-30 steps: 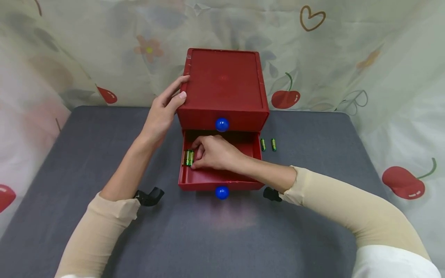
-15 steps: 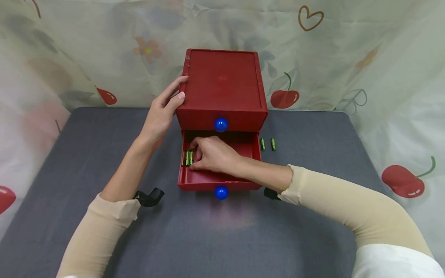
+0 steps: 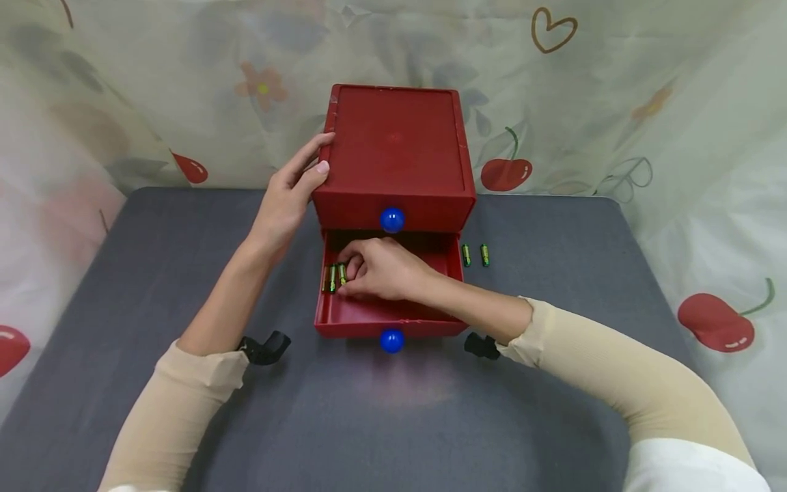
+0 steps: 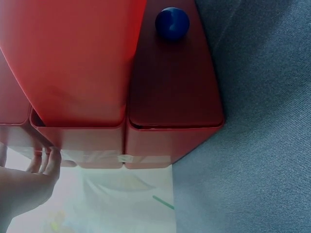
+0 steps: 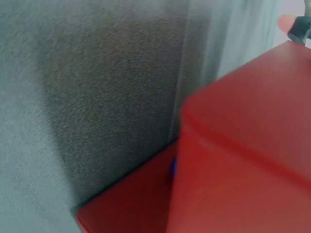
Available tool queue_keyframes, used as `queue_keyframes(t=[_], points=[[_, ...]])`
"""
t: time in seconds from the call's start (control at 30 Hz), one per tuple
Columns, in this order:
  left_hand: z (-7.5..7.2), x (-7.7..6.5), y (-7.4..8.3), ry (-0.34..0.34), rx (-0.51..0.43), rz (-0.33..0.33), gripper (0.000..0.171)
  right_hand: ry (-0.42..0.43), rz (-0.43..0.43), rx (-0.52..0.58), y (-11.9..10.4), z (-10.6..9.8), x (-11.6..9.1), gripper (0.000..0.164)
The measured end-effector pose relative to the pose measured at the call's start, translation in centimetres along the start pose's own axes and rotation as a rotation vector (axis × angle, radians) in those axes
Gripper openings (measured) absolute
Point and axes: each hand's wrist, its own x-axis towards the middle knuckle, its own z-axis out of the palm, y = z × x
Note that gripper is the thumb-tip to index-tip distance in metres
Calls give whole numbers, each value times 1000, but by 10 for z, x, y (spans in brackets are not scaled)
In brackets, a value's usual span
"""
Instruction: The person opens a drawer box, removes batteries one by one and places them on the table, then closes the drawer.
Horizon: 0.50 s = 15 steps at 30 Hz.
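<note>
A red drawer cabinet (image 3: 393, 147) stands at the back of the table, its middle drawer (image 3: 369, 313) pulled out. My left hand (image 3: 285, 198) rests against the cabinet's left side, fingers and thumb extended over the top edge. In the left wrist view, its fingers (image 4: 51, 162) touch the red side wall. Inside the drawer, my right hand (image 3: 387, 270) pinches a small green battery (image 3: 342, 274) end to end between thumb and finger. Just left of it stands another green battery (image 3: 333, 279), near the drawer's left wall. The right wrist view shows the red drawer front (image 5: 243, 160), not the fingers.
Two more green batteries (image 3: 484, 255) lie on the grey table (image 3: 393, 424) right of the cabinet. Blue round knobs (image 3: 392, 341) stick out from the drawer fronts. The bottom drawer (image 4: 175, 82) is closed beneath the pulled-out one. A patterned curtain (image 3: 203, 89) hangs behind.
The battery at my right fingertips has shifted slightly right, opening a small gap from the one beside it. My left hand has stayed on the cabinet.
</note>
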Motion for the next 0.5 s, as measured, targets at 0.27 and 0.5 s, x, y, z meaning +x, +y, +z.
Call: queue_keyframes(t=[0.27,0.5], points=[[1,1,0,6,5,1,47,-16,4,53,-3,-6,-5,42],[1,1,-1,8,19,-5,47,-3,-25,102,-2,-10,-11,43]])
